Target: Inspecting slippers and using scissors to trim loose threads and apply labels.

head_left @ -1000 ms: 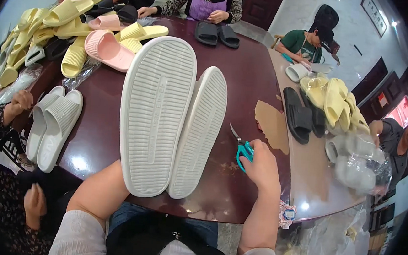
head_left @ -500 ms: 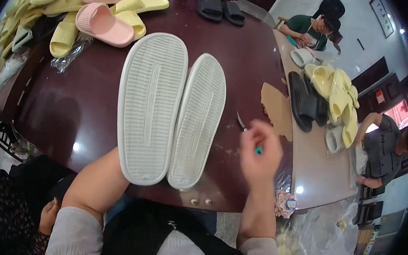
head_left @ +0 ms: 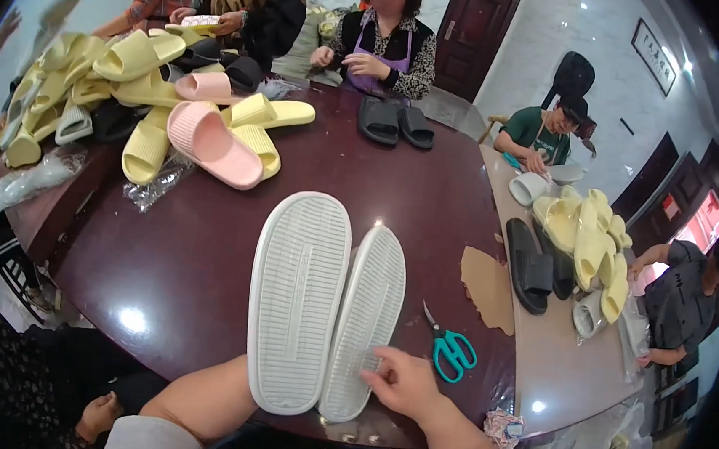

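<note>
Two white slippers, a left one (head_left: pixel 296 304) and a narrower-looking tilted one (head_left: pixel 368 310), are held up with their ribbed soles toward me. My left forearm (head_left: pixel 209 392) runs behind them; the hand itself is hidden by the slippers it holds. At the lower right edge of the tilted slipper is my right hand (head_left: pixel 408 384), with thumb and forefinger apart and the fingertips at the sole. Nothing shows between those fingers. Teal-handled scissors (head_left: pixel 454 355) lie on the table just beyond the right hand.
The dark red table (head_left: pixel 202 296) carries a heap of yellow slippers (head_left: pixel 140 57), a pink slipper (head_left: pixel 214 145) and a black pair (head_left: pixel 380 123). Torn cardboard (head_left: pixel 488 292) and more black slippers (head_left: pixel 529 267) lie right. Crumpled paper (head_left: pixel 502 428) sits near the edge. Several people work around.
My right hand has come from over the scissors to the tilted slipper's edge, leaving the scissors in full view. The view has tipped upward, so the table and slippers appear lower.
</note>
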### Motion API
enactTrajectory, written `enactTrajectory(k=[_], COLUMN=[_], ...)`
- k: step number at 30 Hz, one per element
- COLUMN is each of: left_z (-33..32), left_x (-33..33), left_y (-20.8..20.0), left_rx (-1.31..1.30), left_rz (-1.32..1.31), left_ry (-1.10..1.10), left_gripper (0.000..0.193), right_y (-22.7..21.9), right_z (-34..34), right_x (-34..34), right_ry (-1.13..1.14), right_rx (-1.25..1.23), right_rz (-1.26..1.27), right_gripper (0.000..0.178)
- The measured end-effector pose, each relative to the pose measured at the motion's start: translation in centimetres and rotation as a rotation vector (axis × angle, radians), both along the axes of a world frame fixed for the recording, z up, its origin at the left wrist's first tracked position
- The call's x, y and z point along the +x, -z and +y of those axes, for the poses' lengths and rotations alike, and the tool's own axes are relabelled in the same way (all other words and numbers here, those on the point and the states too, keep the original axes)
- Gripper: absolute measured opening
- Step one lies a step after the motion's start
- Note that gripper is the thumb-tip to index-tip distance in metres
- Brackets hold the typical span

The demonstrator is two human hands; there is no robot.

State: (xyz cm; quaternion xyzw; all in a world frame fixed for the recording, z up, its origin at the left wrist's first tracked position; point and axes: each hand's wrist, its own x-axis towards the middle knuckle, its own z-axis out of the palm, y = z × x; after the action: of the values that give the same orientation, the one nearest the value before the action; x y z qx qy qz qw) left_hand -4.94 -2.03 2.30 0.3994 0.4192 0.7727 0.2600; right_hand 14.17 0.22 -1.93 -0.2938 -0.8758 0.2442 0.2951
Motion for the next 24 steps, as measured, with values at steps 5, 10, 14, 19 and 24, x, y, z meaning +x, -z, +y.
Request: enactTrajectory(k=[5, 10, 14, 19, 24], left_z=[0.4, 1.7, 2.9, 0.2, 1.8], left_x=[-0.4, -0.1, -0.4, -5.1, -4.7], left_y=[-0.9, -2.1, -2.5, -2.9, -0.8], left_rx=[0.038, 0.075, 0.102, 0.153, 0.189], left_rz=[-0.012, -0.037, -0.077, -0.131, -0.219], left_ry=[-0.015, -0.009, -0.009, -0.081, -0.049], left_gripper=[0.037, 0.036, 0.035, 0.033, 0.032], right_y=[-0.4, -0.3, -0.5, -0.7, -0.2], right_z=[1.1, 1.6, 2.3, 2.8, 4.2], right_x=[-0.3, 0.3, 1.4, -0.7, 0.6], right_ry=[-0.143, -0.168, -0.042, -0.276, -0.229], right_rx=[0.178, 0.171, 0.104, 0.356, 0.308], right_rz=[0.037, -0.054, 0.139, -0.022, -0.01], right_gripper=[0.04, 0.039, 0.036, 0.039, 0.044])
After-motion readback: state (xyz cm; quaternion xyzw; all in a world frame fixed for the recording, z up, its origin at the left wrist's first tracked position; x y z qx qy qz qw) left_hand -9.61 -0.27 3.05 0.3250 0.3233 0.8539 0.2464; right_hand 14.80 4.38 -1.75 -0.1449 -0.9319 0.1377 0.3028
